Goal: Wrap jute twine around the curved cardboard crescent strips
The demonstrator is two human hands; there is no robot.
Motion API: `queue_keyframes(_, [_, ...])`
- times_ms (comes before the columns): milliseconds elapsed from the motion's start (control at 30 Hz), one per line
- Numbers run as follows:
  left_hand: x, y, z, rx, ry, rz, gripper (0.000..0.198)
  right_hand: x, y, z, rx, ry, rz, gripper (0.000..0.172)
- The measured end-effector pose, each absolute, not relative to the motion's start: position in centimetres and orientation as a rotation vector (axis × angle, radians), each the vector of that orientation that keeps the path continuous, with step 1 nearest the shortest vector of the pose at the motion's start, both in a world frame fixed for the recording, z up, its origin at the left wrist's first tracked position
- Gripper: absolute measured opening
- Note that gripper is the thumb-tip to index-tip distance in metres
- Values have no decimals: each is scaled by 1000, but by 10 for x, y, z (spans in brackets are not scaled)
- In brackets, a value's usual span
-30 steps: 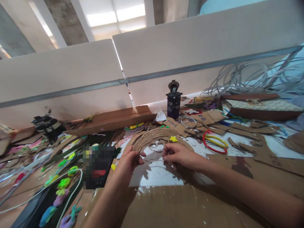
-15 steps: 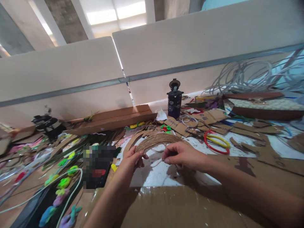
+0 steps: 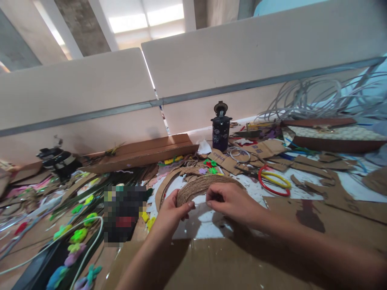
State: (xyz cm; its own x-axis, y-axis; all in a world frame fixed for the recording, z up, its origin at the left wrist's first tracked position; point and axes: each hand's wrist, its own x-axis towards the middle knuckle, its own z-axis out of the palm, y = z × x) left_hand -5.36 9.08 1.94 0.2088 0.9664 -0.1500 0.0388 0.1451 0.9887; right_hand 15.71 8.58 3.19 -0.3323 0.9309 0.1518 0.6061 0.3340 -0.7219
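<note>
A curved band wrapped in brown twine (image 3: 201, 186) arches between my two hands over the white sheet. My left hand (image 3: 175, 206) grips its left end, thumb on the near side. My right hand (image 3: 225, 199) is pinched at the inner edge of the band, right of centre; a thin strand seems to run between its fingertips and my left thumb, but it is faint. The band's right end is partly hidden behind my right hand. Behind it, a flat cardboard ring (image 3: 161, 189) lies on the table.
A dark bottle (image 3: 220, 133) with its lid up stands behind. Red and yellow rings (image 3: 273, 181) and cardboard scraps lie right. A phone-like dark object (image 3: 125, 213), partly pixelated, and colourful fuzzy flowers (image 3: 79, 235) are left. Brown cardboard (image 3: 193, 266) covers the near edge.
The twine-wrapped band has come lower and nearer, uncovering small flowers behind it. My right fingers have closed in toward the band, and the loose strand below it looks pulled straighter.
</note>
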Motion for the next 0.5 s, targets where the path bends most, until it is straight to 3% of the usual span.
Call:
queue_keyframes(267, [-55,87,19,1093,1096,1077,27,150,82,22,-1369,-2288,426,10])
queue_keyframes(500, [-60,92,19,1042,1128,1161,47,161,79,29,-1429,-2565,207,10])
